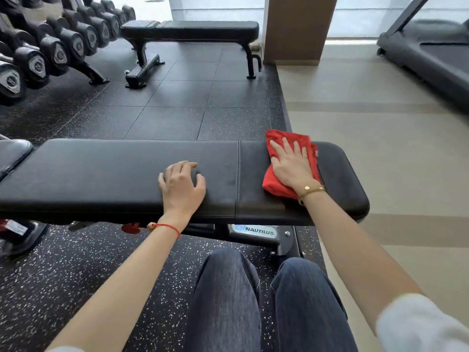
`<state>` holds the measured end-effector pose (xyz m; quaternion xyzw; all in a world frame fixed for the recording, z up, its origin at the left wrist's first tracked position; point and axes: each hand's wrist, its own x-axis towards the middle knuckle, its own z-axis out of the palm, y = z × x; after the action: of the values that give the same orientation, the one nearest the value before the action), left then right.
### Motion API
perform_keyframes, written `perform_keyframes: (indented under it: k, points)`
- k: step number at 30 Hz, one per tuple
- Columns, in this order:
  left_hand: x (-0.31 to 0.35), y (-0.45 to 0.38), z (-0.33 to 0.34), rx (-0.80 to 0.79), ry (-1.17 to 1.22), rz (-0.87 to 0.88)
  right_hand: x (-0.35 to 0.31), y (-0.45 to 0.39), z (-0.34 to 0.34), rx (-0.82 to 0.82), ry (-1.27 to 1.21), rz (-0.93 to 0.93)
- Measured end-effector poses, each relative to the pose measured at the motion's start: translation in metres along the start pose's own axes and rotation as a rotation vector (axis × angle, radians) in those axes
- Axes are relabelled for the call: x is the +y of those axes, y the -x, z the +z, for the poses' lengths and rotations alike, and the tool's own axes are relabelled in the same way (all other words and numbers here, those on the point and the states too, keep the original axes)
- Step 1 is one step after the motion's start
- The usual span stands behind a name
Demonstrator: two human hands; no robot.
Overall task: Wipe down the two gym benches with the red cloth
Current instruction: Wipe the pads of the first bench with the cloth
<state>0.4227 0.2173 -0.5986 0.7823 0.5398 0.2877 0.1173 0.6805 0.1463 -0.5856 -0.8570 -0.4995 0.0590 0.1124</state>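
A black padded gym bench (101,174) runs left to right just in front of me. Near its right end lies the folded red cloth (276,179), and my right hand (291,166) presses flat on top of it with the fingers spread. My left hand (181,185) rests on the middle of the pad, fingers curled a little, nothing in it. The second black bench (203,29) stands farther back on the dark rubber floor, with nothing on it.
A rack of black dumbbells (50,49) fills the far left. A brown pillar (297,29) stands behind the far bench's right end. A treadmill (431,52) sits at the far right on the beige floor (380,148). My knees are right below the near bench.
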Motion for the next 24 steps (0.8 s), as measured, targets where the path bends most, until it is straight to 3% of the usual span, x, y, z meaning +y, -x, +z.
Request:
perform_keyframes:
  k: [6,11,16,20,24]
  points:
    - [0.074,0.006,0.037,-0.109,0.024,0.097,0.017,0.047,-0.001,-0.001,-0.018,-0.213]
    - [0.083,0.013,0.059,-0.112,0.004,0.116,0.065,0.080,-0.007,0.067,-0.012,-0.107]
    - [0.082,0.013,0.064,-0.045,-0.033,0.122,0.097,0.028,-0.018,0.043,0.026,0.036]
    - [0.084,0.013,0.063,-0.036,-0.045,0.123,0.100,-0.013,-0.028,-0.016,0.000,0.041]
    - [0.084,0.014,0.063,-0.031,-0.043,0.128,0.100,0.020,-0.026,0.020,0.018,-0.052]
